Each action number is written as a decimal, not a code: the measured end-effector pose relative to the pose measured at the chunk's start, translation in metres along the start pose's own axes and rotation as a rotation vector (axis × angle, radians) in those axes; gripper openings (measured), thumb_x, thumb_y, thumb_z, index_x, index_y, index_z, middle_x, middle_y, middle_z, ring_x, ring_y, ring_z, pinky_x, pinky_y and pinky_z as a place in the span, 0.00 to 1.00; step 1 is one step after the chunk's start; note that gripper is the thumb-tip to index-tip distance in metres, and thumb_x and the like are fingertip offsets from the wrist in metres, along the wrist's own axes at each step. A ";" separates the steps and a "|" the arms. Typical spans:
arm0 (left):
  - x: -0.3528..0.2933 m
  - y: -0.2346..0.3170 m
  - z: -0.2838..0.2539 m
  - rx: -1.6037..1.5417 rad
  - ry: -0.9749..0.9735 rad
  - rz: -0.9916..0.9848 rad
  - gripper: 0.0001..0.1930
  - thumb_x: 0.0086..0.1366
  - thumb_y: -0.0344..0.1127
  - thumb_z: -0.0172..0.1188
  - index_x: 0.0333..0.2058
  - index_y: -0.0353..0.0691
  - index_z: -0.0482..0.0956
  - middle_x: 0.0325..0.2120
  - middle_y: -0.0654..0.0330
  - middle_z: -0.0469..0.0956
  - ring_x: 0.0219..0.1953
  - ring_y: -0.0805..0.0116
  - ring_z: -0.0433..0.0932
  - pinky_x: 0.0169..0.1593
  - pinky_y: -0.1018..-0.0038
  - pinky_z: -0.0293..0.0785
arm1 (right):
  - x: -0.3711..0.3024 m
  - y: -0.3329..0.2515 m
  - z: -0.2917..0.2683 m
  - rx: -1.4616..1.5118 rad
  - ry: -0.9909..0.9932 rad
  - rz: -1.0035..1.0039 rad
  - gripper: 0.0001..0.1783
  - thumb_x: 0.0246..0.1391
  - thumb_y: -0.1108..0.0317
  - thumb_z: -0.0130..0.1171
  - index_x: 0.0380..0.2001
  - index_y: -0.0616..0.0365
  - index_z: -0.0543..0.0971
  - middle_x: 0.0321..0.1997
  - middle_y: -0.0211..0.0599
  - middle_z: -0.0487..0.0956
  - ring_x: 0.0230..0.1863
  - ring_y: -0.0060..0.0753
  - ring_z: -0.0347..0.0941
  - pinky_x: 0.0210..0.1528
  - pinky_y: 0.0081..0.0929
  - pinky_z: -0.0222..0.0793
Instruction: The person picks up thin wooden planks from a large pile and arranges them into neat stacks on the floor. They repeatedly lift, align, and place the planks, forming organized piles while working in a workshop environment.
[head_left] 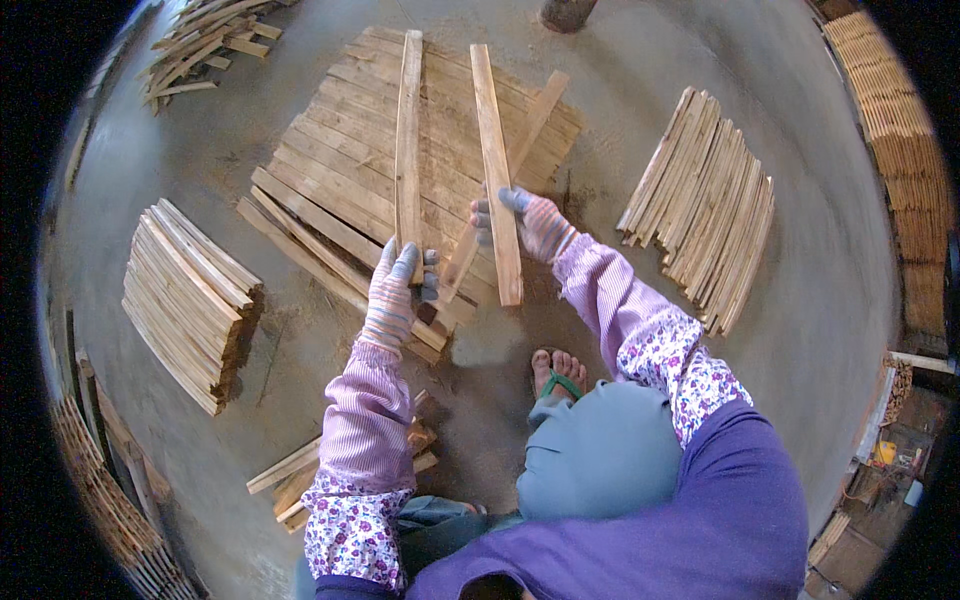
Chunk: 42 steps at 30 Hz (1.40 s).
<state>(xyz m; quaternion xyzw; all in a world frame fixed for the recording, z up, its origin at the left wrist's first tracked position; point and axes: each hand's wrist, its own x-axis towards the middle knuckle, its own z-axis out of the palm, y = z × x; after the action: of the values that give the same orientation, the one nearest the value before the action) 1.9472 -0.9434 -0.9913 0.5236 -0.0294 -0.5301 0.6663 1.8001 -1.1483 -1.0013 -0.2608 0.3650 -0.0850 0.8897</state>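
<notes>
My left hand [396, 296], in a striped glove with grey fingertips, is closed round the near end of a long wooden slat [409, 140]. A second wooden slat [491, 150] is gripped lower down by my right hand [530, 222], gloved the same way. Both slats point away from me, side by side and apart, above a broad pile of wooden slats [340, 150]. Another loose slat [540, 118] lies slantwise across that pile, partly hidden behind the right-hand slat. At the pile's near left edge, a few slats [310, 245] lie loosely beside my left hand.
Neat slat stacks stand on the concrete floor at left [185, 305] and right [705, 205]. A jumbled heap [210, 45] lies far left. Short wood pieces [300, 475] sit near my left forearm. My sandalled foot [558, 374] is close to the pile. Tall stacked wood [895, 150] lines the right side.
</notes>
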 end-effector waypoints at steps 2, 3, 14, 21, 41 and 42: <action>-0.004 -0.018 0.002 -0.092 -0.001 0.005 0.15 0.73 0.44 0.55 0.53 0.46 0.69 0.31 0.65 0.77 0.25 0.76 0.75 0.27 0.80 0.75 | 0.000 -0.001 0.001 -0.029 0.029 -0.031 0.24 0.71 0.55 0.45 0.59 0.62 0.65 0.55 0.51 0.76 0.55 0.52 0.75 0.55 0.54 0.77; -0.006 -0.026 0.003 -0.094 0.026 -0.012 0.15 0.74 0.47 0.54 0.51 0.47 0.70 0.30 0.67 0.77 0.23 0.78 0.74 0.26 0.81 0.73 | 0.003 -0.002 0.000 -0.019 0.033 -0.041 0.23 0.70 0.55 0.45 0.59 0.61 0.65 0.52 0.50 0.77 0.52 0.51 0.77 0.52 0.53 0.78; -0.015 -0.041 0.002 -0.257 0.095 -0.147 0.23 0.73 0.59 0.50 0.49 0.45 0.75 0.28 0.62 0.78 0.21 0.71 0.75 0.22 0.75 0.71 | 0.014 0.007 0.007 -0.125 0.054 -0.112 0.16 0.69 0.60 0.50 0.53 0.58 0.66 0.43 0.44 0.77 0.40 0.45 0.79 0.42 0.47 0.81; -0.026 -0.039 0.029 0.021 -0.004 0.048 0.23 0.71 0.59 0.53 0.47 0.45 0.76 0.27 0.65 0.78 0.19 0.78 0.72 0.20 0.79 0.67 | -0.002 -0.010 0.017 -1.203 0.269 -0.479 0.42 0.62 0.51 0.61 0.69 0.65 0.59 0.60 0.55 0.75 0.61 0.47 0.73 0.63 0.39 0.67; 0.044 -0.019 0.018 0.481 -0.104 -0.050 0.33 0.59 0.26 0.56 0.66 0.36 0.66 0.43 0.59 0.80 0.41 0.67 0.80 0.46 0.74 0.78 | 0.000 -0.132 -0.167 -1.573 1.311 -0.105 0.35 0.62 0.52 0.52 0.71 0.46 0.60 0.63 0.52 0.73 0.59 0.51 0.74 0.59 0.45 0.71; 0.043 -0.009 0.024 0.191 -0.189 -0.128 0.31 0.59 0.26 0.51 0.64 0.33 0.67 0.44 0.56 0.79 0.41 0.65 0.80 0.46 0.69 0.80 | -0.004 -0.145 -0.188 -1.568 1.344 -0.017 0.34 0.64 0.51 0.50 0.71 0.44 0.60 0.67 0.52 0.69 0.66 0.50 0.69 0.64 0.43 0.67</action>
<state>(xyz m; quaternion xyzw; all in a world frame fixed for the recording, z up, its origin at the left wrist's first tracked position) 1.9452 -0.9905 -1.0094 0.5330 -0.1088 -0.6134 0.5726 1.6730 -1.3460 -1.0347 -0.6688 0.7378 0.0424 0.0813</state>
